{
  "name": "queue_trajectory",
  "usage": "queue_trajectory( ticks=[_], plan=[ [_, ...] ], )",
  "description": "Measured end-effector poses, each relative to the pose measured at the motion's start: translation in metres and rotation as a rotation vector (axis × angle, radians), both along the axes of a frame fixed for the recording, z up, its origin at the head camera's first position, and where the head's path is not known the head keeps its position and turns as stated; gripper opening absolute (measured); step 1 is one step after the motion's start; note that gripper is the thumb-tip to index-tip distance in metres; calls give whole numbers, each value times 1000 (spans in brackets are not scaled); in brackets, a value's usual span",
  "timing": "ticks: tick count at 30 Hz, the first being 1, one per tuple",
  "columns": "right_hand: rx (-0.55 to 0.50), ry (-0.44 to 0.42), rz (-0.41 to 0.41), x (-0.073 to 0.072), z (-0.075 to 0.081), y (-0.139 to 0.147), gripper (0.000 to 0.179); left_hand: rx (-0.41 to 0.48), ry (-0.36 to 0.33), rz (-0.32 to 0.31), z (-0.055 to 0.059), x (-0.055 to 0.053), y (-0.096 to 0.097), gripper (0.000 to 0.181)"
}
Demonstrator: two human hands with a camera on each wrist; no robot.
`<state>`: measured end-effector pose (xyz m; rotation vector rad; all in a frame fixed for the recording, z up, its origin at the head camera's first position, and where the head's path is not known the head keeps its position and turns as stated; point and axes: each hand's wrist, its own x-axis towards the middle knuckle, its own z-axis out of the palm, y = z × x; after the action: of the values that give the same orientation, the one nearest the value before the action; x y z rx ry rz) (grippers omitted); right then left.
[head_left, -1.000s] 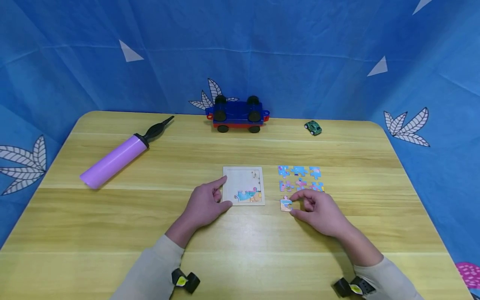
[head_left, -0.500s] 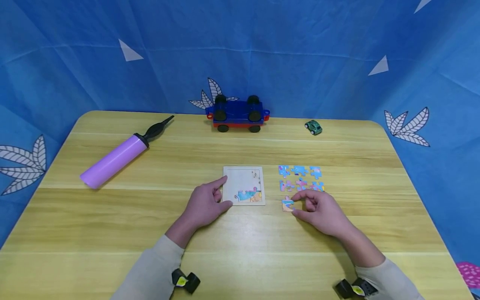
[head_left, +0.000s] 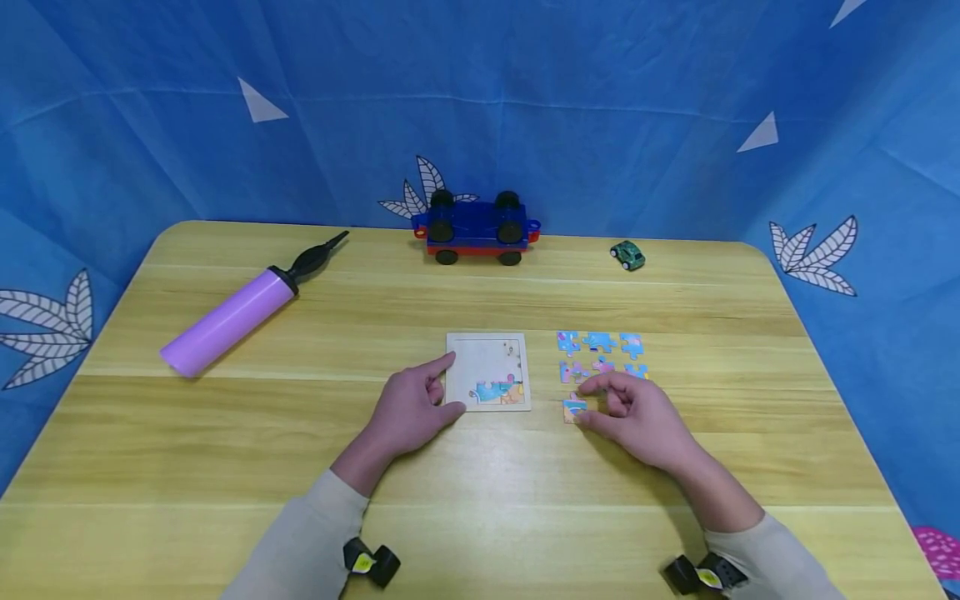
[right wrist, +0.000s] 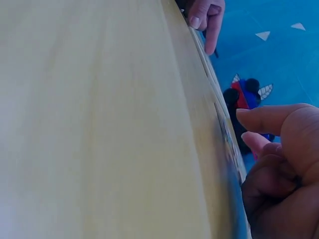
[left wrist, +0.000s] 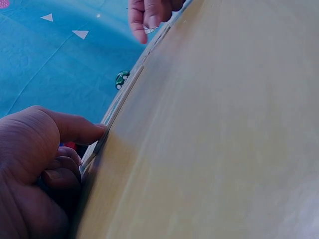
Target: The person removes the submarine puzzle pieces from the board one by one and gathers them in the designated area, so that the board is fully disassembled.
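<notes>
In the head view my left hand (head_left: 411, 410) holds the left edge of a square jigsaw tray (head_left: 476, 362); thumb and index finger are spread along its side. Blue and orange picture pieces sit in the tray's lower right corner. To the right, my right hand (head_left: 637, 421) has thumb and index finger at the right side of a blue and orange jigsaw piece (head_left: 572, 408), its thumb partly covering it. The right wrist view shows those fingertips apart, close over the tabletop. Two rows of blue and pink jigsaw pieces (head_left: 600, 342) lie just beyond that hand, which partly hides the lower row.
A purple hand pump (head_left: 228, 323) lies at the left of the wooden table (head_left: 225, 467). Along the back edge are a blue and red toy vehicle (head_left: 476, 229), wheels outward, and a small green toy car (head_left: 627, 255). A blue cloth (head_left: 600, 125) hangs behind.
The right hand first shifts right together with the jigsaw piece, then slides back left so its fingers reach further over the piece. The left hand and tray stay in place.
</notes>
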<state>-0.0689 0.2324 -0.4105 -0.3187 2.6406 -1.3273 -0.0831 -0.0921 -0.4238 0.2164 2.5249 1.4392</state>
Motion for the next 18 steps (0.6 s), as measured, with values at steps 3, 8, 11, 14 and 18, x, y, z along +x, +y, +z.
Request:
queue_trajectory(
  ticks=[3,8,11,14,18],
  plan=[
    [-30,7,16,-4,2,-8,26,0,-7,2,0,0,0,70],
    [-62,1,67,-12,4,-26,25,-3,-12,2,-1,0,0,69],
    [-58,-3,100,-16,4,-37,25,-4,-8,1,-2,0,0,69],
    [-43,2,124,-20,5,-47,26,-5,-6,1,-3,0,0,69],
    [-31,8,149,-24,6,-57,26,-5,-6,1,-2,0,0,69]
  ],
)
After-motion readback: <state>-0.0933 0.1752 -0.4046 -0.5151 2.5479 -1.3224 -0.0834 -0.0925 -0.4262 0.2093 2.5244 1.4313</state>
